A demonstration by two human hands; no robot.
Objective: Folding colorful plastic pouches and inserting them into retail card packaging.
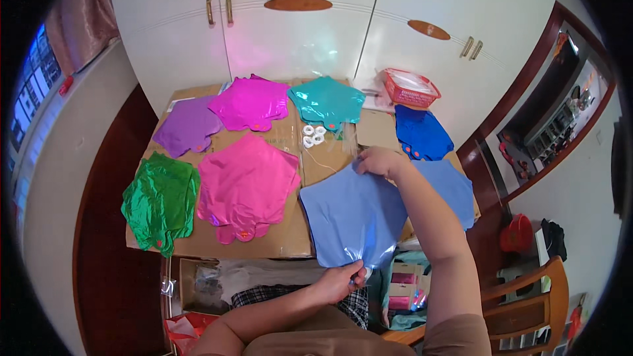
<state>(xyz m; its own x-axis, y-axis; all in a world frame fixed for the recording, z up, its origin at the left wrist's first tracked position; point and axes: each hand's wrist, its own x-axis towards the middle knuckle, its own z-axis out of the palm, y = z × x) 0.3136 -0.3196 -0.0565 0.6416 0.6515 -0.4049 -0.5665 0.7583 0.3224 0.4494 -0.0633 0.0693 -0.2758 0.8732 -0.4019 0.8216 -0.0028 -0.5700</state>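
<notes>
My left hand (346,278) is closed on the bottom tip of a flat light-blue star-shaped foil balloon (356,214). The balloon slopes up from that hand over the front edge of the cardboard-topped table. At its upper edge my right hand (378,162) reaches down with bent fingers; whatever is between the fingertips is hidden. Thin clear plastic strips (349,137) lie just beyond those fingertips. To their left sit several small white rolls (313,135), with a thin pale string trailing from them. More light-blue foil (445,188) lies under my right forearm.
Flat foil star stacks lie around the cardboard (283,240): green (160,198), pink (249,184), purple (188,125), magenta (249,102), teal (328,103) and dark blue (423,133). A red basket (410,89) stands behind. Below are an open box (198,290) and a wooden chair (554,296).
</notes>
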